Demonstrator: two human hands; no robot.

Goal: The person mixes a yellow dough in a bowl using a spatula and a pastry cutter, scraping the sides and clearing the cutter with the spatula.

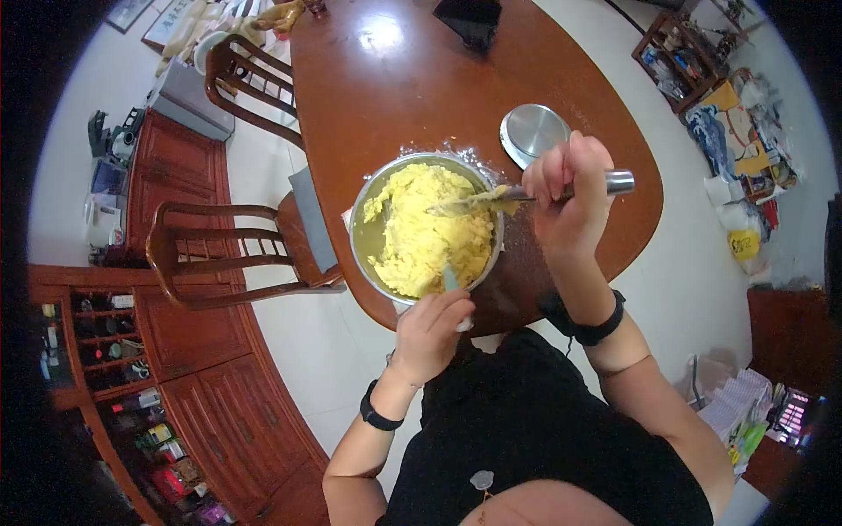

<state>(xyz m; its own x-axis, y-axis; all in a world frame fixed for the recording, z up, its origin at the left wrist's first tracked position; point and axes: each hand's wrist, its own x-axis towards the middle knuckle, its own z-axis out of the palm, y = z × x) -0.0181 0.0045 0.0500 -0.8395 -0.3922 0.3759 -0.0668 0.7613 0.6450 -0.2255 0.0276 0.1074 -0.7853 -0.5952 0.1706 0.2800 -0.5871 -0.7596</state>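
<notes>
A metal bowl (360, 254) on the brown table holds a lumpy yellow mash (434, 223). My right hand (572, 188) is wrapped round the metal handle of a utensil (620, 182), whose mash-coated end reaches over the bowl. At the bowl's near rim, my left hand (431, 329) is closed round a pale spatula (450, 278), its blade against the mash. White powder (456, 151) is scattered on the table behind the bowl.
A kitchen scale with a round metal plate (536, 130) is right of the bowl. A black object (471, 22) lies at the table's far side. Wooden chairs (215, 254) stand at the left, before red-brown cabinets (219, 412).
</notes>
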